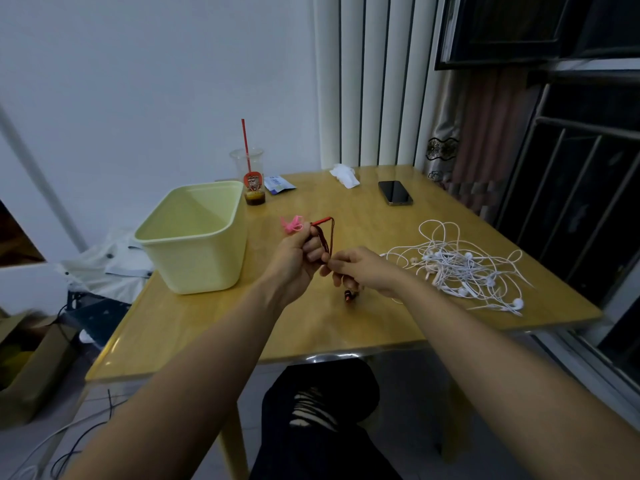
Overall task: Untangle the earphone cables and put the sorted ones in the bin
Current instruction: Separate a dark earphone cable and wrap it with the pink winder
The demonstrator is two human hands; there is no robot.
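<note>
Above the bench point(346, 327), roughly mid, both hands work one red earphone cable point(330, 237). Left hand point(298, 258) is clenched round the coiled loops, w/ a pink band or clip point(292, 224) sticking out by the thumb; can't tell exactly what that is. Right hand point(360, 270) pinches the cable's lower run, and a red-black earbud point(348, 295) dangles under it, just over the bench top.

Risks, as I judge them: pulling the two hands apart too hard could tighten a knot rather than free it, or strain the thin wire at the bud. Loose bud could swing and snag on fingers. If the coil slips from the left grip, loops spring open and need rewinding.

Bin point(194, 237), pale yellow, sits just left of the hands, looks empty, mouth open, so path to it seems clear. White cable tangle point(460, 268) lies to the right, near the right forearm; a careless sweep could drag it or catch it. Drink cup w/ red straw point(251, 178) stands just behind the bin's far corner; a high swing to the bin might tip it. Phone point(394, 192), tissue point(344, 175), small packet point(278, 184) sit further back, well apart.
</note>
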